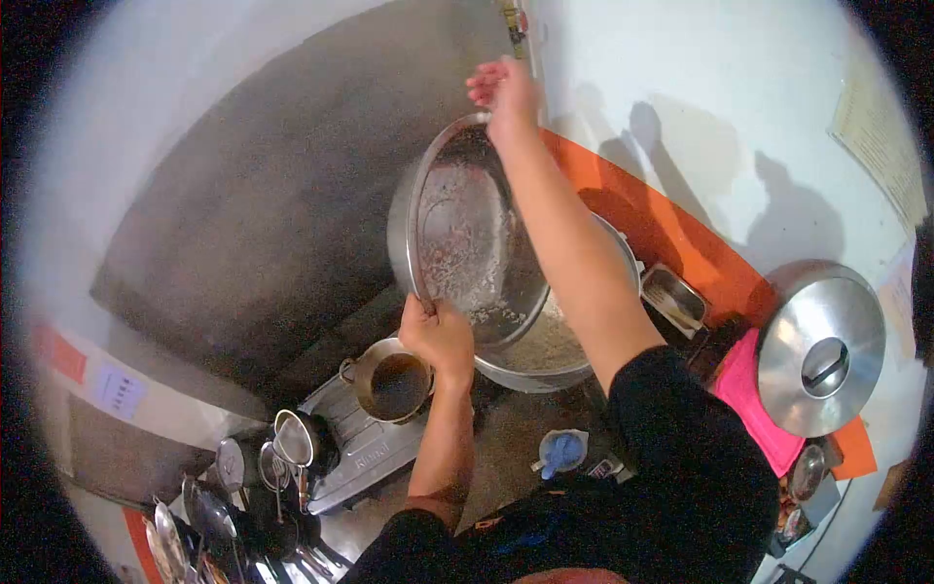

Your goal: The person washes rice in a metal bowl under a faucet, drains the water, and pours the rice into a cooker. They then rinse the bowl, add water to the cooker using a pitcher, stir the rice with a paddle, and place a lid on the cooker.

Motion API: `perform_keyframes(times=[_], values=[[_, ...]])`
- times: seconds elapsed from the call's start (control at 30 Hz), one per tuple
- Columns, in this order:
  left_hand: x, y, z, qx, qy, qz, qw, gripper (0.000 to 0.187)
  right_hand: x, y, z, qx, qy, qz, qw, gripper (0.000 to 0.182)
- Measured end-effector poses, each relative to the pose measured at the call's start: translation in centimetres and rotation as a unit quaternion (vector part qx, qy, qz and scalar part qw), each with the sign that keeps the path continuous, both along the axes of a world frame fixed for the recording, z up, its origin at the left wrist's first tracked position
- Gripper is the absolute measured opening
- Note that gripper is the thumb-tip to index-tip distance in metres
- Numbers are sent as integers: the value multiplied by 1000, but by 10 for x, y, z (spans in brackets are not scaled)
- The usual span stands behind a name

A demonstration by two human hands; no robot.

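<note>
Stove lettering (372, 455) is blurred — left hand (436, 336) clasps pot rim (415, 224) — right hand's grip (503, 90) unclear.

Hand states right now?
Left hand: closed, holding the tilted metal pot by its rim.
Right hand: partly curled near the pot's upper rim; can't tell if gripping.
</note>
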State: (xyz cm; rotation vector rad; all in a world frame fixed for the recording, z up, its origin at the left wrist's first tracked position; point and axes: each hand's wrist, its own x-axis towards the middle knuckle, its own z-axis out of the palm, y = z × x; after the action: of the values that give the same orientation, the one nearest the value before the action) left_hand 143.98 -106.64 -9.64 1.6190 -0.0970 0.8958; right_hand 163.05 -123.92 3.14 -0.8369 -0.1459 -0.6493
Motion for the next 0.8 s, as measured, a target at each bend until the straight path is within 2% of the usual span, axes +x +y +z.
perform_keyframes(times=[0.1, 0.13, 0.17, 0.2, 0.23, 0.27, 0.3, 0.37, 0.4, 0.43, 0.5, 0.53, 0.57, 0.63, 0.67, 0.7, 0.73, 0.8], values=[[8, 18, 2, 45, -7, 47, 998, 14, -56, -10, -14, -6, 18, -100, 995, 32], [13, 28, 2, 41, -3, 58, 998, 14, -62, -25, -53, -38, 26, -134, 990, 30], [18, 38, 0, 64, 4, 79, 995, 14, -90, -31, -92, -142, 93, -204, 964, 33], [22, 47, 1, 86, 14, 102, 991, 15, -90, -53, -167, -308, 137, -248, 908, 33], [25, 53, 6, 80, 20, 114, 990, 15, -95, -71, -233, -544, 306, -234, 745, 31], [25, 57, 13, 41, -12, 95, 995, 15, -109, -91, -321, -698, 286, -150, 640, 36], [27, 62, 18, 4, -48, 75, 996, 15, -139, -74, -288, -723, 389, -16, 571, 42], [41, 71, 16, -30, -58, 91, 994, 16, -161, -59, -229, -726, 475, 111, 484, 51], [43, 75, 13, -60, -62, 101, 991, 16, -154, -66, -220, -621, 397, 58, 674, 53], [40, 79, 17, -61, -58, 103, 991, 16, -146, -72, -208, -479, 299, 1, 826, 56], [32, 87, 27, -213, -13, 33, 976, 19, -129, -95, -129, -489, 362, 100, 787, 49], [36, 95, 17, -220, -6, 42, 975, 22, -131, -90, -80, -543, 337, 92, 763, 42], [32, 101, 17, -221, -6, 44, 974, 22, -151, -79, -40, -478, 190, 41, 857, 37], [11, 109, 18, -291, 4, 28, 956, 25, -182, -69, 25, -483, 59, -22, 873, 36], [-5, 114, 23, -311, 38, 37, 949, 27, -201, -66, 50, -433, -10, 18, 901, 37], [-15, 123, 19, -313, 33, 46, 948, 27, -217, -64, 61, -378, -80, 58, 920, 37], [-25, 135, 13, -331, 25, 55, 942, 28, -223, -64, 54, -378, -85, 68, 919, 37], [-62, 160, 4, -345, 39, 85, 934, 31, -229, -77, 13, -115, -219, 134, 960, 39]])
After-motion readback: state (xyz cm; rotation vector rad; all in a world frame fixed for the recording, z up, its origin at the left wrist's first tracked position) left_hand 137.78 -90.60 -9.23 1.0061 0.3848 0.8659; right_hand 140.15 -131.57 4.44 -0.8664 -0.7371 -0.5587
